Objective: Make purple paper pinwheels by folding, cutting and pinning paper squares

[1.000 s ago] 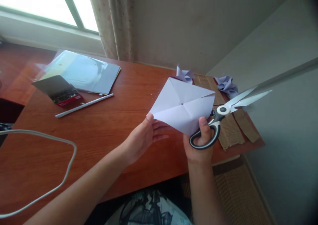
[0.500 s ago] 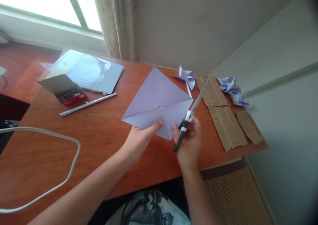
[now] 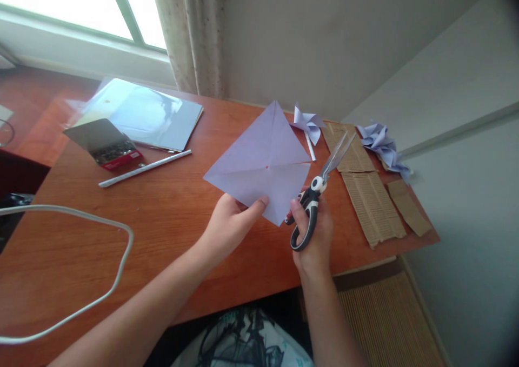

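My left hand (image 3: pixel 229 224) pinches the near edge of a creased square of pale lilac paper (image 3: pixel 259 161) and holds it just above the brown table (image 3: pixel 170 221). A small red dot marks the paper's centre. My right hand (image 3: pixel 314 232) grips black-and-white scissors (image 3: pixel 320 186) with the blades slightly apart and pointing away to the right, their tips beside the paper's right corner. A finished paper pinwheel on a white stick (image 3: pixel 308 126) lies just behind the paper.
Corrugated cardboard strips (image 3: pixel 367 186) and crumpled lilac paper pinwheels (image 3: pixel 381 145) lie at the right end. A plastic sleeve of paper (image 3: pixel 141 113), an open box of pins (image 3: pixel 107 148) and a white stick (image 3: pixel 146 168) sit at the left. A white cable (image 3: pixel 101 232) loops near the front left.
The paper has come down from a raised, tilted hold to lie lower and flatter over the table. The scissors swung from far right in toward the paper's right corner, blades now parted.
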`<state>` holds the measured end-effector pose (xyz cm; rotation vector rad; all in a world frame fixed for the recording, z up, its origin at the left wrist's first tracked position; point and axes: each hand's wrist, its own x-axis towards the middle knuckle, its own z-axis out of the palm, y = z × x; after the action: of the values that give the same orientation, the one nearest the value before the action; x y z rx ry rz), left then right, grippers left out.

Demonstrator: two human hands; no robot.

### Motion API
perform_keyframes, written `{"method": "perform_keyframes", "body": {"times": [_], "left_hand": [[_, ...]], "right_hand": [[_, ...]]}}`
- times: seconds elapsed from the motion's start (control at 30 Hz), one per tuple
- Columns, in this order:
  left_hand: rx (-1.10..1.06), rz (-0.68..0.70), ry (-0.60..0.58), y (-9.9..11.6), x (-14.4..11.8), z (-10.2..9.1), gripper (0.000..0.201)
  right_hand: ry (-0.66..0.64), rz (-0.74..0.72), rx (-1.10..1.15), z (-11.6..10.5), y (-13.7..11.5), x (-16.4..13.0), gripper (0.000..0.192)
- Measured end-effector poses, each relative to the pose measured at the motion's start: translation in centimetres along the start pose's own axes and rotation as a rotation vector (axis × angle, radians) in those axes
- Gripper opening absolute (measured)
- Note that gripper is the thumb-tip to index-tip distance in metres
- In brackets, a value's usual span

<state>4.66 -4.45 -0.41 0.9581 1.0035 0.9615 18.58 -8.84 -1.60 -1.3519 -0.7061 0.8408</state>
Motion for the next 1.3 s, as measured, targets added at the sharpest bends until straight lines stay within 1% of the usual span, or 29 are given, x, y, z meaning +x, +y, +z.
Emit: {"method": "perform_keyframes", "body": {"times": [0.07, 0.13, 0.23, 0.3, 0.37, 0.4, 0.5, 0.67, 0.83, 0.93, 1.3], "left_hand": [[0.006, 0.003, 0.07, 0.1, 0.2, -0.2, 0.021], [0.007, 0.011, 0.122, 0.1, 0.4, -0.5, 0.021], [0.007, 0.034, 0.146, 0.2, 0.6, -0.8, 0.026], [0.003, 0.044, 0.162, 0.2, 0.6, -0.9, 0.029], [-0.005, 0.052, 0.171, 0.1, 0.6, -1.0, 0.031], [-0.011, 0.057, 0.17, 0.1, 0.5, -0.9, 0.03], [-0.014, 0.084, 0.152, 0.1, 0.4, -0.9, 0.028], [0.037, 0.129, 0.121, 0.2, 0.4, -0.8, 0.029], [0.043, 0.144, 0.107, 0.2, 0.5, -0.6, 0.025], [0.067, 0.148, 0.106, 0.3, 0.5, -0.5, 0.025], [0.042, 0.11, 0.108, 0.7, 0.3, -0.2, 0.02]], "right_hand": [[-0.092, 0.028, 0.034, -0.8, -0.2, -0.4, 0.027], [-0.203, 0.056, 0.036, -2.0, -0.5, -0.8, 0.029], [-0.381, 0.137, -0.021, -4.5, -0.9, -1.5, 0.04], [-0.512, 0.214, -0.104, -6.0, -1.4, -2.0, 0.044], [-0.598, 0.301, -0.174, -7.1, -2.0, -2.6, 0.047], [-0.619, 0.334, -0.202, -7.4, -2.4, -2.8, 0.049], [-0.653, 0.406, -0.257, -7.5, -3.1, -3.6, 0.055], [-0.662, 0.484, -0.275, -6.5, -3.1, -4.4, 0.061], [-0.656, 0.459, -0.265, -6.0, -3.1, -4.3, 0.059], [-0.655, 0.468, -0.261, -5.8, -3.1, -4.2, 0.059], [-0.627, 0.457, -0.256, -5.3, -3.3, -4.0, 0.058]]}}
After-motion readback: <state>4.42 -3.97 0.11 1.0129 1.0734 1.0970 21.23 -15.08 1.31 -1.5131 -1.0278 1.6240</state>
